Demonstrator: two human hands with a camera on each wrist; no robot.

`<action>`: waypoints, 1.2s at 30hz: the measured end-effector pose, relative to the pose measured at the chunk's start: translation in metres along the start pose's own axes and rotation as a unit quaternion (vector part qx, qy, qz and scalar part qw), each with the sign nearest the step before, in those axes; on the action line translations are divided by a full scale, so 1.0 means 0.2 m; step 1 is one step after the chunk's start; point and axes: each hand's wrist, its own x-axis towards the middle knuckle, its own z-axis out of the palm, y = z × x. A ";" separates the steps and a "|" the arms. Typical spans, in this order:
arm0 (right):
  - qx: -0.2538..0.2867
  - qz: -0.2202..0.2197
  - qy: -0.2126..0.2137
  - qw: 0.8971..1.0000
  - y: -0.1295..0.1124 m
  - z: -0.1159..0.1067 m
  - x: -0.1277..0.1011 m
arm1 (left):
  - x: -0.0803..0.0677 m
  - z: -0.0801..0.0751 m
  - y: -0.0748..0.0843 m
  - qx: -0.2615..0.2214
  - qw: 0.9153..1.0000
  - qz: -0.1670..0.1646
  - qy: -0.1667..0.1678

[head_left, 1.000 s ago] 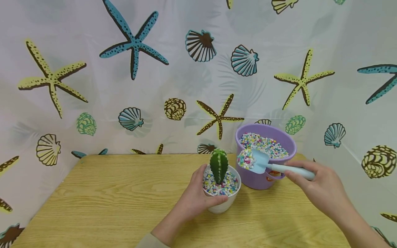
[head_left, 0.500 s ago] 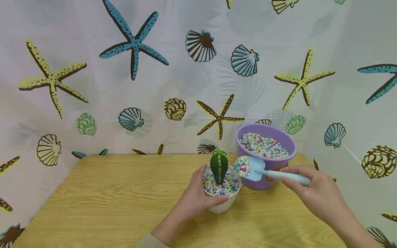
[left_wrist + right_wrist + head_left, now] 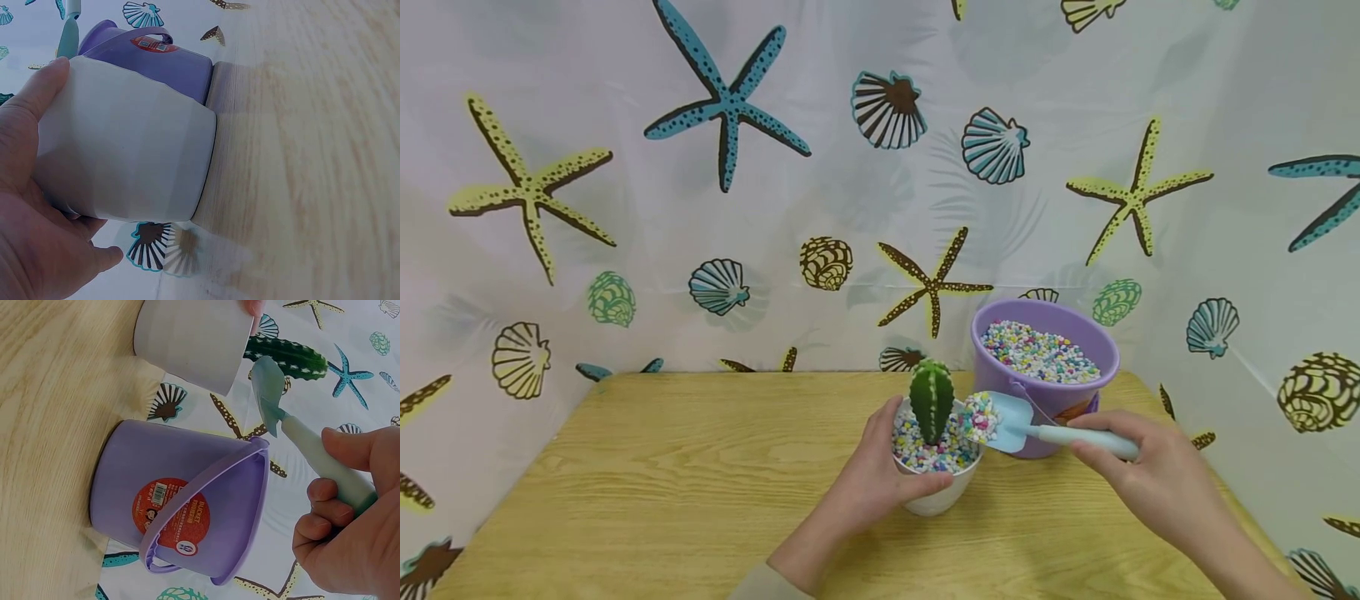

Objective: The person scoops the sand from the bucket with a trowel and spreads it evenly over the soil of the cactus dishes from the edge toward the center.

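A white pot (image 3: 934, 500) stands on the table, holding a green cactus (image 3: 931, 400) amid small multicoloured pebbles. My left hand (image 3: 883, 471) grips the pot's near left side, thumb across its front, as the left wrist view of the pot (image 3: 125, 137) also shows. In my right hand (image 3: 1157, 475) is the handle of a light blue toy shovel (image 3: 1011, 421). Its blade, heaped with pebbles (image 3: 981, 417), is over the pot's right rim. The right wrist view shows my fingers curled round the shovel (image 3: 325, 456), its blade beside the cactus (image 3: 287, 357).
Behind and right of the pot stands a purple bucket (image 3: 1041, 312) with more pebbles inside and a red label (image 3: 172, 512). The wooden table (image 3: 700, 475) meets a white curtain (image 3: 820, 192) printed with starfish and shells.
My right hand has brought the loaded shovel left and toward me, from in front of the bucket to the pot's rim. My left hand stays on the pot.
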 end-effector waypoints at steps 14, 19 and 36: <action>-0.013 0.001 -0.009 1.000 0.00 0.03 0.00 | 0.01 0.00 0.00 0.000 1.000 0.011 0.002; -0.016 -0.009 -0.007 1.000 0.01 0.05 0.00 | 0.01 0.00 0.00 0.003 1.000 0.007 0.003; -0.050 -0.051 0.017 0.997 0.01 0.08 -0.01 | 0.00 0.00 -0.01 0.002 1.000 0.010 0.004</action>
